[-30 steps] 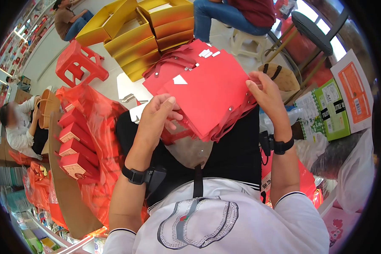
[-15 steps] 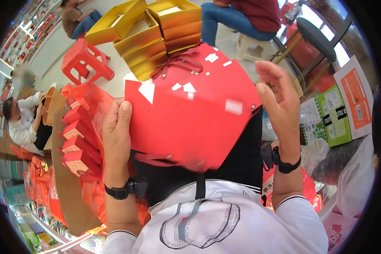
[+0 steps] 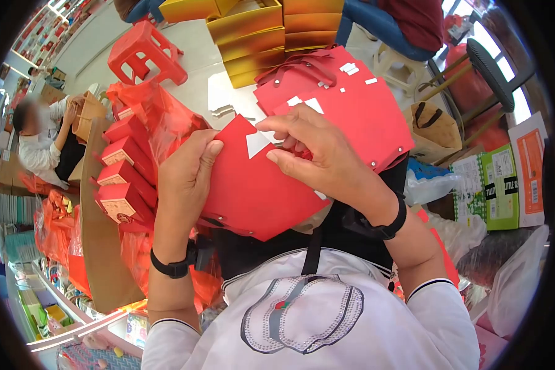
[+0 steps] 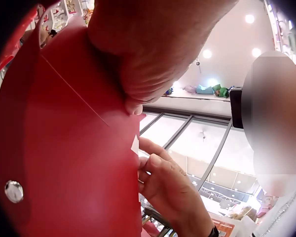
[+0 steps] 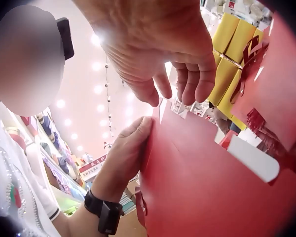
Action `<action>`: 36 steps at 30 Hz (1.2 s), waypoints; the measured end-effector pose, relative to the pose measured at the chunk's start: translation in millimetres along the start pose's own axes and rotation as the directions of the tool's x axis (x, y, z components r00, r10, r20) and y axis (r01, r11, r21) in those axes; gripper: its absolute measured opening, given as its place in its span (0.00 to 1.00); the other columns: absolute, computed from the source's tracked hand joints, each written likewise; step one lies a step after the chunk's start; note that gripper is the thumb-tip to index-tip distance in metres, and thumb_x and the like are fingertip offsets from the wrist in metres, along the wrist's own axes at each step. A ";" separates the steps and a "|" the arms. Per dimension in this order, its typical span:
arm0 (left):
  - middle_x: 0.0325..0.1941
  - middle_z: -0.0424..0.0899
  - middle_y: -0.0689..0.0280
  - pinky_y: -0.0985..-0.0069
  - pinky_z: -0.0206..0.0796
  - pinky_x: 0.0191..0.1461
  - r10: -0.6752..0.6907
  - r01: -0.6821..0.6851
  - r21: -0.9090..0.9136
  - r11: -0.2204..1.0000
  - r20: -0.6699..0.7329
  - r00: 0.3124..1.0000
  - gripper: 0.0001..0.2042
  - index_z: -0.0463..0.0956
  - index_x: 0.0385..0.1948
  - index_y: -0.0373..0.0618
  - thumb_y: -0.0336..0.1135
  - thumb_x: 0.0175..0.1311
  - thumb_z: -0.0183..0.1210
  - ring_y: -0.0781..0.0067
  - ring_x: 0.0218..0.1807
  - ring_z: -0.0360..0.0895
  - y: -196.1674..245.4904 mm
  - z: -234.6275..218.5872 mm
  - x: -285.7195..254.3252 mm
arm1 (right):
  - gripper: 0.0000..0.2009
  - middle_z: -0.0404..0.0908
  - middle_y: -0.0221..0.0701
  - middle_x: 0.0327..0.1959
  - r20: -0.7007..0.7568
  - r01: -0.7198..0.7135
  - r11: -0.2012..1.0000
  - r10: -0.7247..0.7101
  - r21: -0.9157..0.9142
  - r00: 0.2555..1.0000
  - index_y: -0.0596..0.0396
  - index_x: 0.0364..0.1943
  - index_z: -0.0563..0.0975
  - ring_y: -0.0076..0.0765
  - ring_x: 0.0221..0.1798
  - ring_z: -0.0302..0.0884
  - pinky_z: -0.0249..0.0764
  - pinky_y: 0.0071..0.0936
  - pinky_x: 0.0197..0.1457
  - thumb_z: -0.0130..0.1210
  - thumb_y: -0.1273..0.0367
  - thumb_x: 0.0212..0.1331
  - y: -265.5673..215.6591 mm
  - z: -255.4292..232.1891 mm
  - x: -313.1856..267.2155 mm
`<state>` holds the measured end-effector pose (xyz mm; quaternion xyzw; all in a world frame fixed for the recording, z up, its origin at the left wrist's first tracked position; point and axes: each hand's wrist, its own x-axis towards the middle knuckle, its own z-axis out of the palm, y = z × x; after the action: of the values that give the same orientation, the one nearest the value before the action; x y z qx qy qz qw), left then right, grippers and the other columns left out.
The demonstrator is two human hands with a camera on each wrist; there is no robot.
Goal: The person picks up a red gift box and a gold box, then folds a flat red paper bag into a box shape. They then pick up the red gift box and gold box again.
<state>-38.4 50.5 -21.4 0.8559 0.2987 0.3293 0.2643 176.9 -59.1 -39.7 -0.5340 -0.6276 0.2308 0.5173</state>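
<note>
While the left hand (image 3: 188, 179) grips the red card's (image 3: 246, 197) left edge, right hand (image 3: 317, 154) fingers pinch its top edge.

A shop floor is indicated by stocked display shelves (image 3: 28, 37), stacked golden gift boxes (image 3: 271, 31) and bagged red cartons (image 3: 123, 179).

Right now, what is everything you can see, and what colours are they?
red card sheet: one, red with a white tab, held up over the lap
stack of red sheets: several, red, behind the hands
gold boxes: several, gold, on the floor at the top
red stool: one, red, upper left
small red boxes: several, red, in a bag at left
green carton: one, green, far right
left hand: grips the sheet's left edge
right hand: pinches its top edge
</note>
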 end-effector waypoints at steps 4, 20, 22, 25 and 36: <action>0.35 0.84 0.55 0.72 0.74 0.41 0.025 -0.025 0.003 1.000 -0.002 1.000 0.10 0.81 0.48 0.40 0.36 0.78 0.58 0.62 0.33 0.82 -6.1 -0.1 -4.1 | 0.17 0.76 0.35 0.41 0.001 0.045 0.996 -0.045 -0.077 0.999 0.55 0.56 0.80 0.34 0.40 0.81 0.79 0.30 0.45 0.65 0.73 0.62 -2.8 3.6 -1.5; 0.51 0.83 0.58 0.71 0.73 0.51 0.046 -0.072 0.156 0.985 0.159 0.986 0.14 0.80 0.55 0.43 0.33 0.70 0.64 0.61 0.47 0.81 -16.3 8.3 -33.7 | 0.07 0.78 0.24 0.31 0.481 -0.534 0.833 0.412 0.144 0.774 0.58 0.41 0.80 0.17 0.34 0.75 0.71 0.20 0.38 0.60 0.68 0.70 11.4 12.2 -25.9; 0.57 0.81 0.55 0.67 0.73 0.58 0.185 -0.227 0.250 0.941 0.180 0.966 0.22 0.79 0.60 0.46 0.37 0.65 0.69 0.56 0.55 0.80 -16.4 6.2 -39.2 | 0.06 0.77 0.22 0.29 0.481 -0.594 0.781 0.452 0.194 0.751 0.58 0.42 0.79 0.14 0.33 0.74 0.70 0.19 0.38 0.59 0.69 0.72 13.8 13.3 -32.0; 0.65 0.77 0.54 0.60 0.66 0.69 0.133 -0.213 0.266 0.940 0.288 0.948 0.37 0.73 0.69 0.45 0.44 0.56 0.75 0.51 0.64 0.75 -0.5 0.8 -50.4 | 0.06 0.76 0.20 0.28 0.478 -0.624 0.743 0.469 0.242 0.743 0.57 0.43 0.78 0.12 0.32 0.72 0.69 0.18 0.37 0.57 0.68 0.74 12.4 13.3 -41.3; 0.53 0.88 0.56 0.70 0.78 0.54 -0.203 0.202 0.047 0.978 0.413 0.888 0.25 0.78 0.60 0.36 0.40 0.65 0.71 0.63 0.51 0.87 -4.2 -35.0 -74.7 | 0.11 0.79 0.26 0.40 0.204 -0.342 0.874 0.286 0.344 0.936 0.57 0.50 0.76 0.20 0.43 0.76 0.74 0.23 0.48 0.62 0.68 0.71 3.4 25.5 -45.6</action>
<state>-110.3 11.1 -31.9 0.8707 0.3236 0.1098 0.3537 150.8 -92.7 -70.1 -0.5021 -0.5127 0.4659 0.5177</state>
